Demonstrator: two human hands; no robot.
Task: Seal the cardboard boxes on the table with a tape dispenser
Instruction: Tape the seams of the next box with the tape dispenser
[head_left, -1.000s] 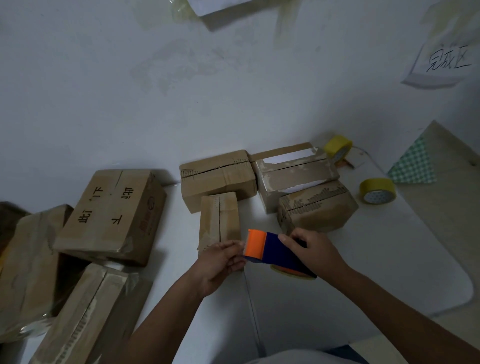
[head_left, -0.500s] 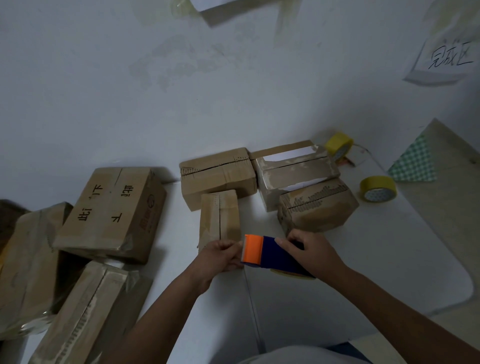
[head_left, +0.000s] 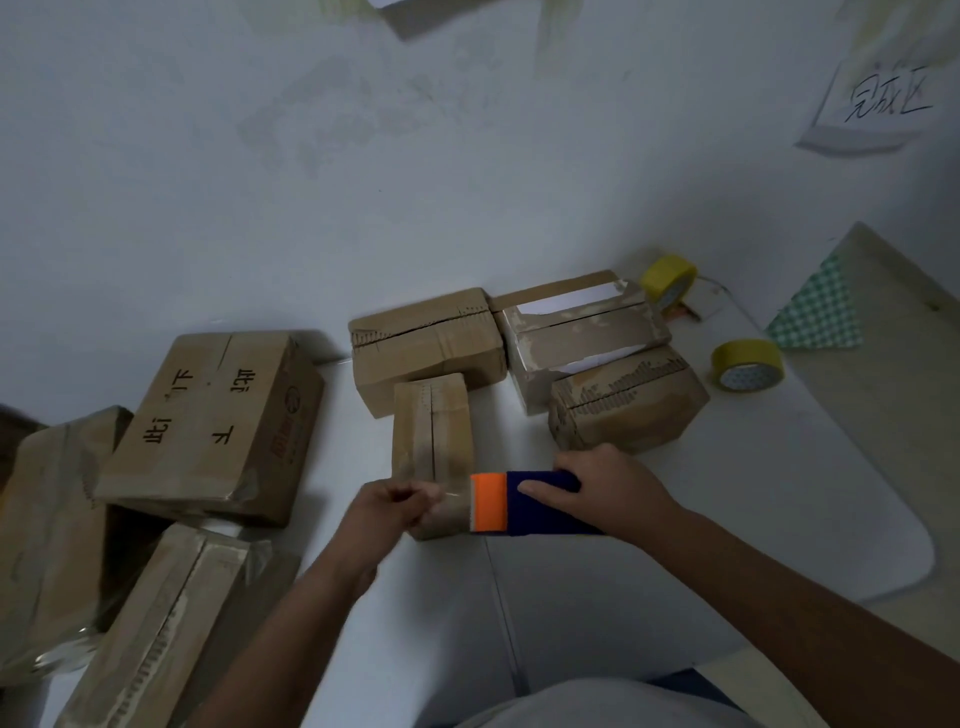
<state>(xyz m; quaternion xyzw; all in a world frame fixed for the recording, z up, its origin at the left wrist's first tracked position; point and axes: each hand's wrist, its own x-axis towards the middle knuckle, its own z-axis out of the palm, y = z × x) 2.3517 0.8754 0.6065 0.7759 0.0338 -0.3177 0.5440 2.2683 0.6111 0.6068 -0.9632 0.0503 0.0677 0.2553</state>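
Two hands meet over the near end of a small narrow box (head_left: 432, 436) in the head view. The right hand (head_left: 608, 488) is wrapped around the dark blue body of the tape dispenser (head_left: 524, 501), thumb lying along its top, with the orange front end pointing toward the left hand. The left hand (head_left: 397, 512) has its fingers curled and pinches a strip of clear tape (head_left: 451, 501) that runs from the dispenser's orange end across the near end of the narrow box. That box lies lengthwise on the white desk (head_left: 675, 545), stretching away from the hands, its centre seam showing.

Beyond the hands, against the wall, sit three more boxes: a wide one (head_left: 426, 343) directly behind the narrow box, a worn one with white patches (head_left: 582, 332) to its right, and a third with jagged tape edges (head_left: 628, 400) just beyond the right hand. Farther right of these lie two yellow tape rolls, one standing on edge near the wall (head_left: 669, 280) and one lying flat (head_left: 748, 364).

Left of the left hand sits a larger printed box (head_left: 213, 426), with two more cartons near it, one at the far left (head_left: 52, 519) and one (head_left: 156, 634) nearer the person.
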